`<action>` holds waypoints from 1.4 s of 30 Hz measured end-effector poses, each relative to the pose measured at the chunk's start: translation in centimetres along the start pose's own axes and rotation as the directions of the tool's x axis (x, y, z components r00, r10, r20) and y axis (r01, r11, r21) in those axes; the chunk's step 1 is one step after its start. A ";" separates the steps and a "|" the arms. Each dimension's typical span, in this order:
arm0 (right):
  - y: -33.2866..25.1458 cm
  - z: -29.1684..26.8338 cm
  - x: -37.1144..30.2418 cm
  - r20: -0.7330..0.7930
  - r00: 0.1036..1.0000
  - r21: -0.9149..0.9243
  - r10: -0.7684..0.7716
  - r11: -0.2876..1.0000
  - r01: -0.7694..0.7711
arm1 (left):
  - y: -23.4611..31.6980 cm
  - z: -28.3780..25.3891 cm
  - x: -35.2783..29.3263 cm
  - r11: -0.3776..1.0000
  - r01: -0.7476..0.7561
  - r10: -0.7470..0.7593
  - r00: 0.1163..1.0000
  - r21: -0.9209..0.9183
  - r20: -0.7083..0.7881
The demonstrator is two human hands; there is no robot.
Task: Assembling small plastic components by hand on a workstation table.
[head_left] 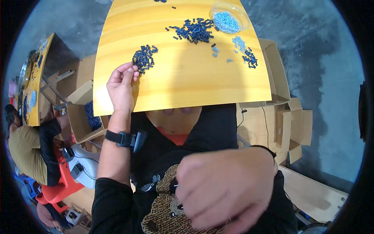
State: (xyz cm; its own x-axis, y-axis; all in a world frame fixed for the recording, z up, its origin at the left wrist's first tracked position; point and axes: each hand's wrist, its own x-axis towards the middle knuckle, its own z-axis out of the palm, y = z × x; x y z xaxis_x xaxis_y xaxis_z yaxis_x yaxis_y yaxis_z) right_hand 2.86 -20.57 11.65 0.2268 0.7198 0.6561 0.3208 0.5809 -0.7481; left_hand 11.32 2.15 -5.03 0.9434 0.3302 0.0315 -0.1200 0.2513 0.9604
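Observation:
My left hand (124, 84) rests on the yellow tabletop, at the lower left edge of a pile of small black peg-like parts (144, 57). Its thumb and fingers are pinched together; anything between them is too small to make out. Close to the camera, in front of my chest, my right hand (226, 191) is large and somewhat blurred. Its fingers are curled closed, and what they may hold is hidden. A larger heap of the same black parts (196, 31) lies farther back, beside a clear round bowl (244, 18) of small light-blue, screw-like pieces (226, 22).
Loose silvery pieces (239, 43) and a small black pile (250, 59) lie near the right edge of the table (175, 93). Cardboard boxes (277, 74) stand to the right; another box (80, 117) is at the left. A person (29, 150) sits at another table, far left.

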 end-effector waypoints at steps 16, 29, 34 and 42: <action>8.5 -9.6 -11.3 -0.965 0.200 -0.137 0.168 0.330 -0.934 | 0.0 -0.6 -0.6 0.995 0.048 -0.046 0.999 -0.091 0.024; 11.1 -12.9 -9.8 -0.897 0.439 -0.441 0.050 -0.079 -0.894 | 0.5 -0.5 -0.6 0.999 0.046 -0.046 0.999 -0.009 0.026; 11.2 -12.9 -10.1 -0.894 0.442 -0.448 0.076 -0.109 -0.887 | 0.2 -0.7 -0.6 1.000 0.024 -0.025 0.999 0.003 0.039; 11.2 -13.3 -9.9 -0.879 0.474 -0.476 0.048 -0.064 -0.877 | 0.3 -0.6 -0.6 0.999 0.036 -0.035 0.999 -0.015 0.030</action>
State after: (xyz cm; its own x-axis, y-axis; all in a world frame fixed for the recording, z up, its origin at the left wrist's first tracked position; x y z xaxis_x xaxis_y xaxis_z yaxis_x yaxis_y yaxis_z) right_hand 16.45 -26.20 -1.91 0.9315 0.0351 0.3619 0.2185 -0.8496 -0.4800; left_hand 10.47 2.59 -4.93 0.9559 0.2937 0.0060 -0.0910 0.2766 0.9567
